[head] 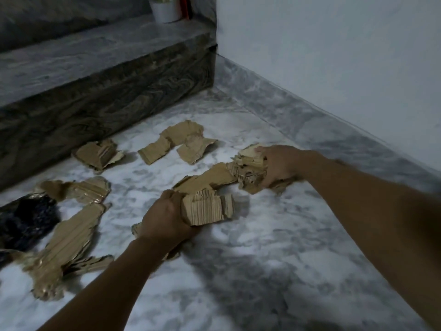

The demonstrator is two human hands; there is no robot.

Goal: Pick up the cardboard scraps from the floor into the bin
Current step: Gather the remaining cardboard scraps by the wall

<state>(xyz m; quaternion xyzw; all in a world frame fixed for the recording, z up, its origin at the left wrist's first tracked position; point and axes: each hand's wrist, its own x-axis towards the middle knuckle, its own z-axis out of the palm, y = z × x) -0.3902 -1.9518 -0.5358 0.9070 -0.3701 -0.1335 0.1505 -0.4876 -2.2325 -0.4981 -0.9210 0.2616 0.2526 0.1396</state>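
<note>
Floor: white-grey marble floor [250, 271] beside a dark stone step [100, 96].
My left hand [164, 218]: clutching a torn cardboard scrap [207, 209].
My right hand [279, 163]: gripping a scrap bundle [248, 168].
Other scraps [181, 142]: scattered near the step.

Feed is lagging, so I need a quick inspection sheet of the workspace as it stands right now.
Surface: marble floor, pale with grey veining.
Job's things: torn cardboard scraps spread over the floor; long taped scrap at left, folded scrap by the step, far scrap. Black bag at left edge, possibly the bin liner; no bin seen.
Clutter: nothing seen.
Hands: left hand grips a ribbed scrap; right hand closed on a scrap bundle.
Cables: nothing seen.
Surroundings: stone step, white pot on it, white wall.
</note>
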